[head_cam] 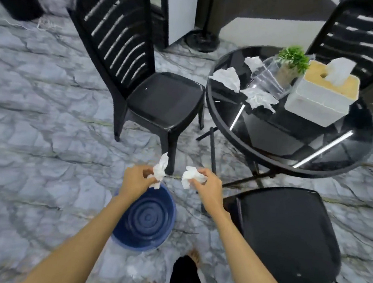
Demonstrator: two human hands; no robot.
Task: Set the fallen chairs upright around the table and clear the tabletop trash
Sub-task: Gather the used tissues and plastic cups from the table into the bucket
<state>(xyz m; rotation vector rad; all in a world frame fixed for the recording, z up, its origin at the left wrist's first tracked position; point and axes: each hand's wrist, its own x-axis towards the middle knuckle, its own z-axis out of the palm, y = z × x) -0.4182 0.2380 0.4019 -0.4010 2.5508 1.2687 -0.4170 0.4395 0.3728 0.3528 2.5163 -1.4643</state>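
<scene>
Holding a crumpled tissue in each hand, I stand over the blue bin [144, 220] on the floor. From the head view, my left hand [136, 180] has its fingers [148, 176] pinched narrow on one wad [160, 169], which hangs just above the far rim of the bin. My right hand [207, 186] is closed on a second wad [192, 176], and that one sits beyond the bin and to its right, over bare floor, not over the opening.

That is the risk I judge most likely: if I let go with the right hand where it is, the tissue drops beside the bin. The left wad is so close to the rim that a light, fluttering tissue could also land outside.

Further from the bin, on the round glass bench [349, 163], three more crumpled tissues [228, 77] lie near the clear plastic bag [269, 78], the small plant [292, 60] and the tissue box [321, 98]. The chairs I can see, including the one [142, 67] just beyond the bin, stand upright.
</scene>
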